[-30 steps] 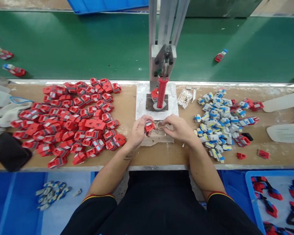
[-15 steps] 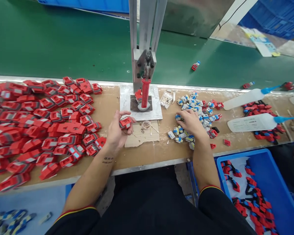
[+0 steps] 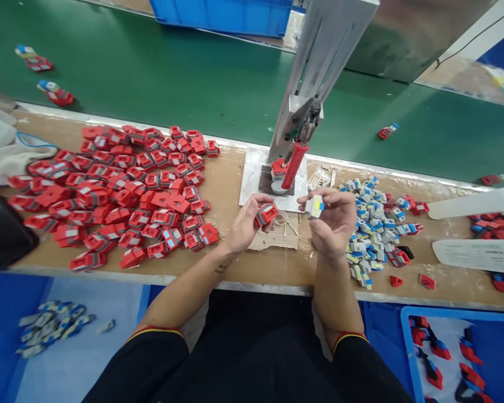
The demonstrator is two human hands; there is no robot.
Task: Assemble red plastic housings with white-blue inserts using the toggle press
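My left hand (image 3: 248, 224) is closed around a red and grey plastic part (image 3: 266, 214) with a recess in its face. In my right hand (image 3: 332, 223), a small white block (image 3: 315, 206) with yellow and blue patches is pinched between thumb and fingers. The two pieces are apart, held above the table edge of a torn cardboard piece (image 3: 273, 240). Behind them stands a press with a red handle (image 3: 294, 166), and a red part (image 3: 279, 166) sits on its base. To the right lies a pile of similar white, yellow and blue blocks (image 3: 367, 224).
A large heap of red parts (image 3: 121, 196) covers the left of the table. White bottles (image 3: 474, 254) lie at the right. Blue bins (image 3: 407, 336) stand below the table's front edge. Several assembled pieces (image 3: 55, 93) rest on the green belt (image 3: 218, 84) behind.
My right hand has lifted a white block from the pile and brought it left, close to my left hand. My left hand still holds the red part. The view has shifted left.
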